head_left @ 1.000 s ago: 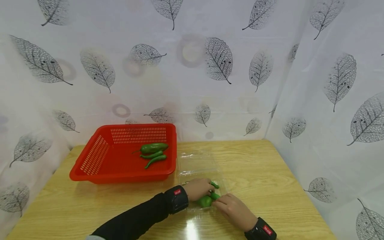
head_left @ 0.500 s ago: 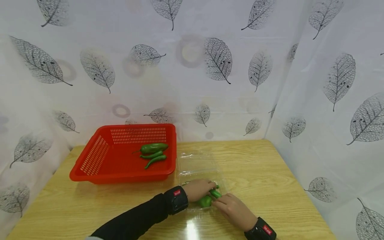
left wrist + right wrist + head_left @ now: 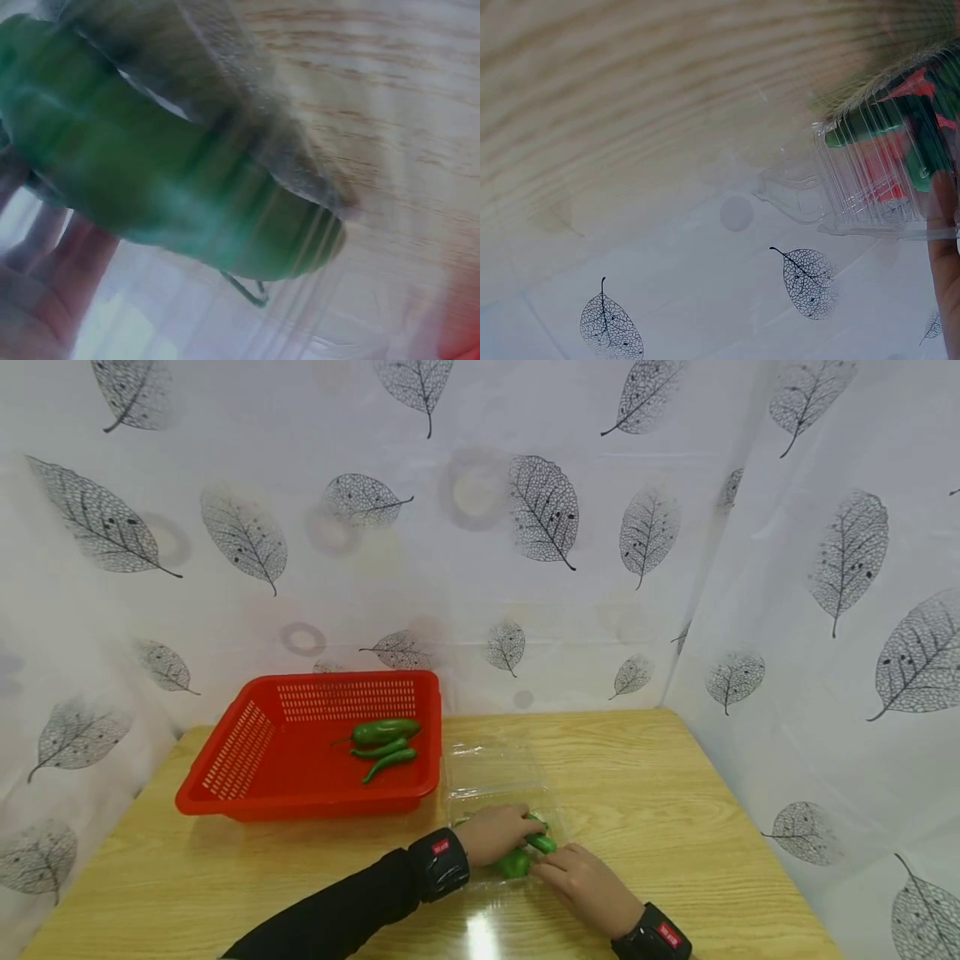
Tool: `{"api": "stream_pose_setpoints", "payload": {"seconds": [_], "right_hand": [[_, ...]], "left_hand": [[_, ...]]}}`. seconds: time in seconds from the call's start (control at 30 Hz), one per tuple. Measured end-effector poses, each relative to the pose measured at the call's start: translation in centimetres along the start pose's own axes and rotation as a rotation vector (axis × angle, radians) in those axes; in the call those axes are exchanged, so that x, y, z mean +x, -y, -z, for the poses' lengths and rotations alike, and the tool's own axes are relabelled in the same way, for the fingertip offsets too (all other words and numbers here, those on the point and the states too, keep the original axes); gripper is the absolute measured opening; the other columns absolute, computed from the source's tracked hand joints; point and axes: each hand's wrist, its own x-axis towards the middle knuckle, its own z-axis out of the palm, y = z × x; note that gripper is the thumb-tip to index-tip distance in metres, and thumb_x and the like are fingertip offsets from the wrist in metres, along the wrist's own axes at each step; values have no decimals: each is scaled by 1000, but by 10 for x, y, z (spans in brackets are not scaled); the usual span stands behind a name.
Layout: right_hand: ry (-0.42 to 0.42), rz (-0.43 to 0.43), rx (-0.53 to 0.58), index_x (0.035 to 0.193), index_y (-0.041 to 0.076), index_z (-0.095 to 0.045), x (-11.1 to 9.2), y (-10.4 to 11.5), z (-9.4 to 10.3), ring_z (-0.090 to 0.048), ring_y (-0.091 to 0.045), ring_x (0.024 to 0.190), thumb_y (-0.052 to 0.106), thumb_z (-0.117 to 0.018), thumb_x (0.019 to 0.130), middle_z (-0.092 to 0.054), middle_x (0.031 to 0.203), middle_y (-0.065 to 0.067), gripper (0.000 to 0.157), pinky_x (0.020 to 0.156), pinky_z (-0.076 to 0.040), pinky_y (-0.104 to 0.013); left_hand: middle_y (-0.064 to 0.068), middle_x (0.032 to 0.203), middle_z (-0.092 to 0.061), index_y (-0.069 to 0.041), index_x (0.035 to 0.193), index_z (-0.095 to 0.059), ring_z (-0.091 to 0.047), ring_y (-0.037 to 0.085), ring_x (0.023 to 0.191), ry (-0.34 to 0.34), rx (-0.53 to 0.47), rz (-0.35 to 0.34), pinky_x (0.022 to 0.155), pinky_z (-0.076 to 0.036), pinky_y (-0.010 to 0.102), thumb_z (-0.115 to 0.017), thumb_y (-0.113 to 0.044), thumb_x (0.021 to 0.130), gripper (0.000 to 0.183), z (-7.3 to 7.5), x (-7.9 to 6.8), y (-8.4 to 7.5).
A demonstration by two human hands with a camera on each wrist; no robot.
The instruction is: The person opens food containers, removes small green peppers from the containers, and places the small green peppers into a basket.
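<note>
A hinged clear plastic box (image 3: pixel 495 768) lies on the table with its lid folded back. Several green peppers sit inside, including a rounded one (image 3: pixel 513 862) near the front. My left hand (image 3: pixel 493 833) reaches over the box and pinches a slim green chili pepper (image 3: pixel 540 842). At the front right corner, my right hand (image 3: pixel 588 889) grips the box's edge, fingertips close to the chili's near end. Through the ribbed plastic, the left wrist view shows a large green pepper (image 3: pixel 165 172) filling the foreground. A right-hand finger (image 3: pixel 943 217) lies along the box rim in the right wrist view.
A red plastic basket (image 3: pixel 255 777) stands at the back left. In it lie a large green pepper (image 3: pixel 386 730) and two slim chilies (image 3: pixel 390 764). Leaf-printed white sheeting (image 3: pixel 465 568) hangs behind and to the right of the wooden table (image 3: pixel 637 777).
My left fingers have shifted slightly over the slim chili, and it has moved a little to the right. The right hand and the basket have stayed in place.
</note>
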Motion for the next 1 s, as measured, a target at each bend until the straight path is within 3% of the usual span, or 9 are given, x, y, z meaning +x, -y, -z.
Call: {"api": "stream_pose_setpoints", "payload": {"seconds": [0.27,0.4,0.53,0.8,1.0], "right_hand": [[7,1,-4,91,17,-71,0,0,0,-62,-2,81,9,-78,68,-67,86,9,26,74,-49,-18],[9,-1,-1,91,17,-71,-1,0,1,-62,-2,80,9,-77,69,-67,85,9,24,73,-49,-18],[22,-9,7,91,18,-71,-1,0,1,-61,-2,79,8,-76,70,-67,84,9,24,73,-48,-18],[29,-8,16,91,18,-70,-1,0,2,-60,-2,77,8,-78,70,-66,82,10,25,72,-47,-17],[39,-7,10,93,17,-70,0,0,2,-61,-2,78,7,-77,70,-66,83,10,25,72,-48,-18]], "left_hand": [[-3,96,-58,-28,118,-60,-55,4,78,-60,50,-1,61,-42,14,-67,-19,84,35,6,-4,-2],[-3,93,-58,-27,116,-60,-53,4,76,-71,4,4,63,-41,13,-68,-13,82,38,14,-8,0],[-3,93,-59,-29,116,-59,-52,4,75,-71,-13,38,63,-41,14,-68,-13,83,38,25,-13,-1],[-2,90,-57,-30,117,-59,-54,7,71,-127,105,70,52,-37,14,-70,-21,82,38,51,-29,-8],[0,85,-54,-24,110,-58,-50,7,66,-191,99,58,49,-33,12,-72,-24,80,33,76,-45,-1]]}}
